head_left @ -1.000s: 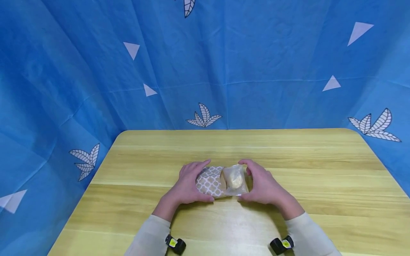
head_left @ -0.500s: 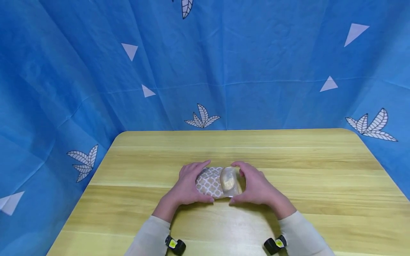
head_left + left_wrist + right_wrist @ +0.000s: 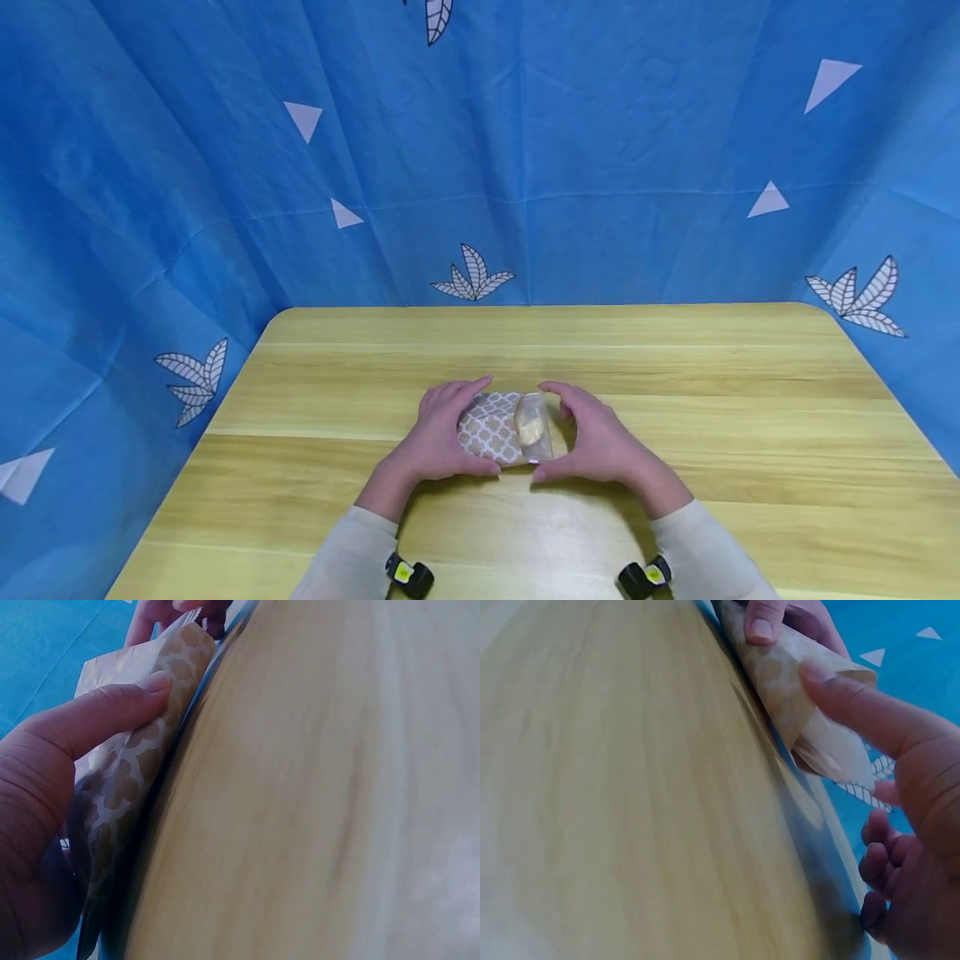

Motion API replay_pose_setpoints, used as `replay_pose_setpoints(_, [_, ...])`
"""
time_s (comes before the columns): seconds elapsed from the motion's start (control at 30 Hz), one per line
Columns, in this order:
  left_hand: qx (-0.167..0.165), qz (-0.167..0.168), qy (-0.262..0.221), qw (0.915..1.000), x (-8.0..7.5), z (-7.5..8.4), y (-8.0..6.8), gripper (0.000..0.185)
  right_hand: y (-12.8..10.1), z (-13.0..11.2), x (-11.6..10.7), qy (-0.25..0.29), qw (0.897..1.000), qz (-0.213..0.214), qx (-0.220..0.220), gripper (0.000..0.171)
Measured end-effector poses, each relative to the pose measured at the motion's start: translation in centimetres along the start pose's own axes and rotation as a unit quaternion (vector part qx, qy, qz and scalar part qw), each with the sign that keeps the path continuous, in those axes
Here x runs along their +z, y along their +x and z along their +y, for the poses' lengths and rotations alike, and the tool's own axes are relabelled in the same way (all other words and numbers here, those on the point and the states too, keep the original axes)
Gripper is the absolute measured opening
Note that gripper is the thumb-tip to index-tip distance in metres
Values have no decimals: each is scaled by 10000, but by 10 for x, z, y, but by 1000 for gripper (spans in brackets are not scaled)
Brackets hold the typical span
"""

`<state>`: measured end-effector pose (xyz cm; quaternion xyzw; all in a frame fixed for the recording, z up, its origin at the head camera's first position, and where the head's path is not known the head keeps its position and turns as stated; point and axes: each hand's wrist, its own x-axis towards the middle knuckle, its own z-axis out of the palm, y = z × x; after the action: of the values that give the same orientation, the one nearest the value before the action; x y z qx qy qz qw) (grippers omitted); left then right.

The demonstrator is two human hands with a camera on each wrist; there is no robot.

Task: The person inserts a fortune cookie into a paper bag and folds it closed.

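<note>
on the table (image 3: 712,400), i have the pouch (image 3: 491,429) between left fingers (image 3: 452,398) and right fingers (image 3: 576,398), packet (image 3: 531,425) partly inside, curtain (image 3: 600,142) behind.

Left of the patterned paper bag (image 3: 491,433), the left hand (image 3: 444,433) blocks approach; to its right, the clear packet (image 3: 533,427) and right hand (image 3: 603,437) do. Bare tabletop (image 3: 480,346) gives passage beyond it to the curtain (image 3: 622,150) and on its near side between the sleeves (image 3: 348,550).

From the right edge, my right hand (image 3: 930,795) reaches its thumb across the mouth of a patterned paper bag (image 3: 780,686), where a translucent packet (image 3: 844,754) shows. My left hand (image 3: 802,616) holds the bag up top; wood-grain tabletop (image 3: 630,787) fills the left, blue cloth (image 3: 907,667) the upper right.
</note>
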<state>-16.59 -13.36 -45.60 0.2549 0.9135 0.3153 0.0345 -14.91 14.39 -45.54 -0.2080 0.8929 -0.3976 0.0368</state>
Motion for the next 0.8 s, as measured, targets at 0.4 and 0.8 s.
replay_pose_setpoints(0.4, [-9,39,-40,10000,-1,0,-1,118,-9,22,-13,582,9974,21,-417,79])
replay_pose_setpoints(0.8, [-110,56,-112,9999,0,0,-2,119,-6,22,-11,539,9967,-214,-565,74])
